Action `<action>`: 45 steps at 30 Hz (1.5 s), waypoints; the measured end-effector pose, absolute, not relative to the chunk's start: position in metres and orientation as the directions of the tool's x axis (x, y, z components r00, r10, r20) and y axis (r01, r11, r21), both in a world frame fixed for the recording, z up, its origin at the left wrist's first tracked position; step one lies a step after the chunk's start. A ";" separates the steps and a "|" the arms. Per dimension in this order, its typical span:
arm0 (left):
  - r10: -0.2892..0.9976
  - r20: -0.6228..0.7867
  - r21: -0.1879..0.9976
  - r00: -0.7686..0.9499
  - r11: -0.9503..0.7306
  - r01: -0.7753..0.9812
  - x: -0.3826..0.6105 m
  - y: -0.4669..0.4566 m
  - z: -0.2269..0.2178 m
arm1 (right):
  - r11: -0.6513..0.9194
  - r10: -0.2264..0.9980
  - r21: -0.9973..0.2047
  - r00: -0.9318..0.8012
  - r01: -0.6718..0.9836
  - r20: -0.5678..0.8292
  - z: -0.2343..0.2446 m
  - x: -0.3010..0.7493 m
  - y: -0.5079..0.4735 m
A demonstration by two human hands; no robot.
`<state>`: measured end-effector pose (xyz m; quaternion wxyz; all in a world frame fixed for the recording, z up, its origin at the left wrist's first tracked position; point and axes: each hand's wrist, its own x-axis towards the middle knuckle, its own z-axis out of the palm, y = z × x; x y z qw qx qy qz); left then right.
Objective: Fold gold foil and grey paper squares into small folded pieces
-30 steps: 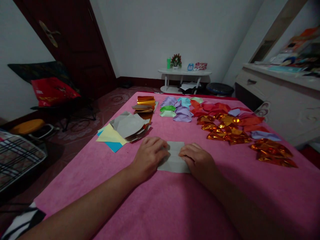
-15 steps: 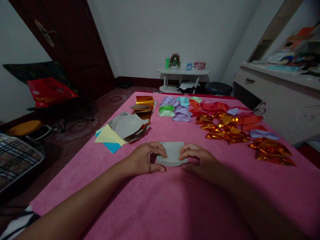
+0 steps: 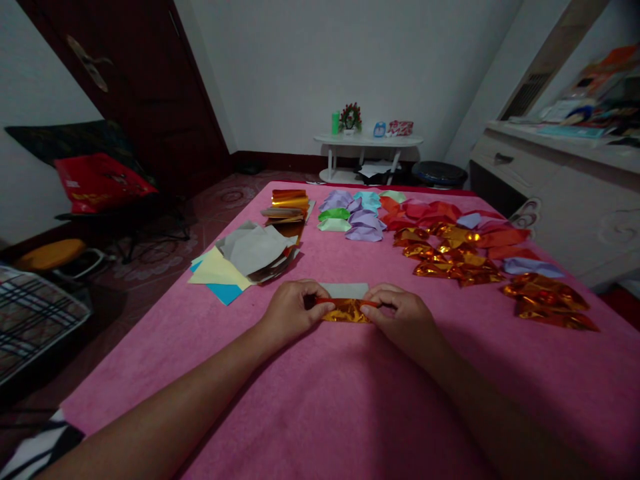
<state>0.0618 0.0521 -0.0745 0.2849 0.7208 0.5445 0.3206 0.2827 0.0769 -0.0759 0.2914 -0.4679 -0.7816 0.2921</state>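
Observation:
A sheet of gold foil paper (image 3: 347, 309) lies in front of me on the pink cloth, its near edge folded up so that a shiny gold band shows below the pale grey inner side. My left hand (image 3: 296, 308) pinches the left end of the fold, thumb on the gold face. At the right end, my right hand (image 3: 403, 316) grips the same fold between thumb and fingers. Both hands rest low over the cloth. The fingertips behind the fold are partly hidden.
Loose paper sheets (image 3: 257, 250) and a stack of gold foil (image 3: 290, 203) lie at left on the pink-covered table (image 3: 300, 413). Folded purple paper pieces (image 3: 365, 227), red ones (image 3: 430, 213) and gold foil pieces (image 3: 450, 257) spread across the back and right.
The near edge of the sheet has been turned up and over, so its gold side now shows. Both thumbs have moved up onto the fold.

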 end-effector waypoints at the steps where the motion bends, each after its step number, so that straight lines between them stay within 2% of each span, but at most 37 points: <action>1: 0.971 0.149 0.763 0.185 -0.232 0.603 0.062 0.052 -0.076 | 0.391 0.906 -0.714 -0.379 0.581 0.188 -0.077 0.282 0.077; 6: 0.970 0.176 0.774 0.169 -0.242 0.584 0.061 0.054 -0.083 | 0.349 0.935 -0.638 -0.297 0.686 0.192 -0.077 0.280 0.077; 9: 0.952 0.231 0.734 0.202 -0.307 0.606 0.060 0.054 -0.083 | 0.311 0.951 -0.629 -0.230 0.713 0.209 -0.077 0.278 0.076; 11: 0.921 0.314 0.652 0.231 -0.386 0.653 0.061 0.053 -0.082 | 0.285 0.958 -0.623 -0.190 0.728 0.215 -0.078 0.278 0.076; 14: 0.855 0.406 0.468 0.324 -0.499 0.729 0.062 0.050 -0.078 | 0.269 0.963 -0.629 -0.181 0.729 0.202 -0.082 0.280 0.079; 17: 0.811 0.365 0.326 0.457 -0.571 0.754 0.062 0.045 -0.072 | 0.254 0.967 -0.655 -0.177 0.712 0.182 -0.086 0.282 0.081; 24: 0.784 0.281 0.226 0.553 -0.614 0.756 0.063 0.032 -0.055 | 0.354 0.935 -0.673 -0.269 0.649 0.232 -0.085 0.282 0.081; 30: 0.758 0.287 -0.046 0.586 -0.600 0.799 0.089 0.034 -0.057 | 0.380 0.925 -0.657 -0.280 0.651 0.258 -0.085 0.283 0.080; 32: 0.736 0.294 -0.056 0.610 -0.624 0.780 0.088 0.040 -0.062 | 0.395 0.919 -0.670 -0.281 0.629 0.277 -0.085 0.283 0.079; 35: 0.688 0.356 0.051 0.633 -0.690 0.722 0.069 0.053 -0.070 | 0.478 0.878 -0.682 -0.289 0.553 0.382 -0.083 0.281 0.074; 37: 0.649 0.423 0.147 0.632 -0.738 0.658 0.051 0.063 -0.075 | 0.572 0.815 -0.627 -0.286 0.528 0.503 -0.079 0.280 0.069; 39: 0.665 0.444 0.201 0.601 -0.727 0.656 0.036 0.070 -0.077 | 0.659 0.739 -0.541 -0.312 0.523 0.597 -0.074 0.277 0.064; 41: 0.675 0.427 0.197 0.602 -0.719 0.666 0.029 0.074 -0.076 | 0.732 0.671 -0.474 -0.400 0.489 0.624 -0.070 0.275 0.058; 45: 0.659 0.385 0.096 0.645 -0.724 0.683 0.035 0.065 -0.067 | 0.825 0.565 -0.390 -0.592 0.409 0.575 -0.067 0.270 0.051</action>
